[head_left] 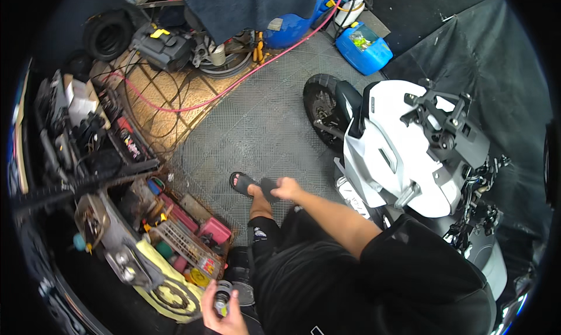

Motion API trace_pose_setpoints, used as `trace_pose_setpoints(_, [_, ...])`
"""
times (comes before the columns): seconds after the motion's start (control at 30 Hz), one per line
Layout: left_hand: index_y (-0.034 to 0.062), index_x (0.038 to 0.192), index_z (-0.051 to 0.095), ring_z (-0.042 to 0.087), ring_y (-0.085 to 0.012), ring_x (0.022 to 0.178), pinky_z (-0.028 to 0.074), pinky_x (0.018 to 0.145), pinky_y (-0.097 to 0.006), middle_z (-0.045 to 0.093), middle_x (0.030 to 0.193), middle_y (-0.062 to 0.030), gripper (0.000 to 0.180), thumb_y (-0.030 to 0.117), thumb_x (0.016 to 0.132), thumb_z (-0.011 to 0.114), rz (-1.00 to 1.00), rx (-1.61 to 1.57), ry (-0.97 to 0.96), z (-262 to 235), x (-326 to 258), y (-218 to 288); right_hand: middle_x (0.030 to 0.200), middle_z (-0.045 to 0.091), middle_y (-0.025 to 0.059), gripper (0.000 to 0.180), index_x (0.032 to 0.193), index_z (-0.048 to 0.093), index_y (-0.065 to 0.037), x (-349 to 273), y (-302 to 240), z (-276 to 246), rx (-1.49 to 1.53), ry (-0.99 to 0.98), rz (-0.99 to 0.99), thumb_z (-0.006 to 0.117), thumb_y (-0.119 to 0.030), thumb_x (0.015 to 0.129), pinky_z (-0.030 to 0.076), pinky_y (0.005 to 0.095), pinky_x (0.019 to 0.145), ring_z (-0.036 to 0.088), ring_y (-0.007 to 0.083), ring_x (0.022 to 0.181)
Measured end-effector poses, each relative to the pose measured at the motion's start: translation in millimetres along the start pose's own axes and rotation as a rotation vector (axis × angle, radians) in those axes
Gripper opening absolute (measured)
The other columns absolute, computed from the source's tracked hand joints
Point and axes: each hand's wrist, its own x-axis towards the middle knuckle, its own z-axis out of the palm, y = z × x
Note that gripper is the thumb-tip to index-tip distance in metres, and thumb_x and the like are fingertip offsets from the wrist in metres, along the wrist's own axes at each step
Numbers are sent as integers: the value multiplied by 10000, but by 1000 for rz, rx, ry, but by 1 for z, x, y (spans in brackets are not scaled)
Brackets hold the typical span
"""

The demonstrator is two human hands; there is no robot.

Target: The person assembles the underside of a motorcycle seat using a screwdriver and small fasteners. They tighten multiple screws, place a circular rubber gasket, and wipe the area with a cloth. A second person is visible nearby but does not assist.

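Observation:
My left hand (217, 318) is at the lower edge, its thumb and fingers closed around a small dark cylinder (222, 298) with a greyish round top and a yellow-green patch. What exactly the cylinder is does not show. Out in front of my body, my right hand (286, 189) has its fingers curled together above my sandalled feet. Whether anything sits inside those fingers is hidden. To the right stands a white motorcycle (383, 142), apart from my right hand. Beside my left hand lies a yellow cloth (153, 263) under a dark, round-patterned part.
Crowded shelves with a crate (184, 245) and pink boxes (215, 231) line the left. A pink hose (234, 85) crosses the grey tiled floor (245, 130). Toward the back are a blue container (363, 48), a black case (160, 45) and a tyre (108, 35).

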Motion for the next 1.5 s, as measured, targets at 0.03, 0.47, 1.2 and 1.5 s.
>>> trace_pose_setpoints(0.03, [-54,1219,637,659,-301,1136,495,1035,-421,693,1222,-204,487,-86,755,778,57,16,-46,7,43,13,1017,753,209,595,1172,705,15,12,19,-30,106,45,37,756,-410,757,588,417,836,750,301,913])
trace_pose_setpoints(0.47, [14,1162,710,724,-247,949,581,859,-353,740,1076,-120,417,111,791,875,478,-205,191,-40,411,99,736,578,37,258,823,512,-84,138,-92,-239,293,331,-101,668,-257,936,510,279,421,580,128,605])
trace_pose_setpoints(1.2, [-57,1120,689,726,-183,921,591,842,-313,724,1042,-132,354,78,833,845,-530,251,1640,-251,173,8,921,697,135,411,1261,639,42,-318,-750,150,-525,-791,-1960,722,-101,884,578,347,676,693,233,722])
trace_pose_setpoints(1.5, [29,1159,693,657,-288,940,540,837,-415,693,1054,-145,411,206,820,846,-775,538,1526,-247,177,-10,1165,672,195,690,1363,594,-3,-337,-688,194,-806,-1185,-2019,842,-232,762,539,439,887,649,346,988])
